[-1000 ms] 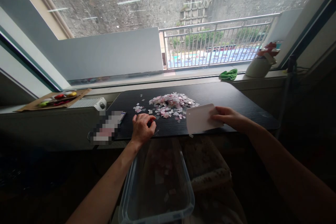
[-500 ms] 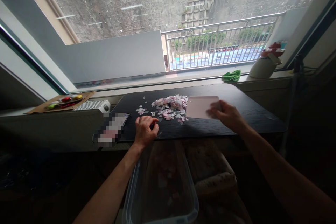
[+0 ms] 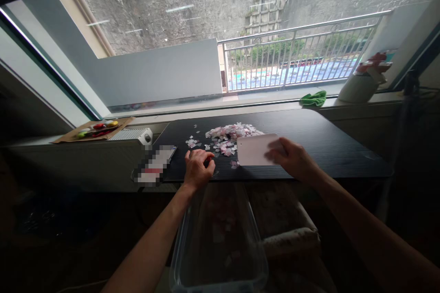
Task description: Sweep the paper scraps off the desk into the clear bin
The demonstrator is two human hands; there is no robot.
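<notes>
My right hand point(image 3: 298, 158) grips the right end of a pale pink flat scraper point(image 3: 256, 149), a thin rectangle with rounded corners and a small hole. The scraper is tilted over the front right of a heap of small white and pink paper pieces point(image 3: 231, 132), hiding some of them. Left of the heap, my left hand point(image 3: 199, 167) rests at the table's front edge with its fingers curled. What it holds, if anything, is hidden. Below the edge stands a clear plastic bin point(image 3: 263, 265) with some pale pieces inside, dim in the shadow.
The dark table point(image 3: 330, 146) stands against the window sill. A blurred-out phone point(image 3: 156, 165) lies at its left edge. Beyond are a white radiator point(image 3: 135, 135) and cardboard point(image 3: 68, 133) with colourful items. A green cloth point(image 3: 313, 98) and a spray bottle point(image 3: 359, 84) sit on the sill.
The right hand has brought the scraper nearer the front edge and left, across the front of the heap. The left hand stays curled at the edge. The whole view has shifted slightly.
</notes>
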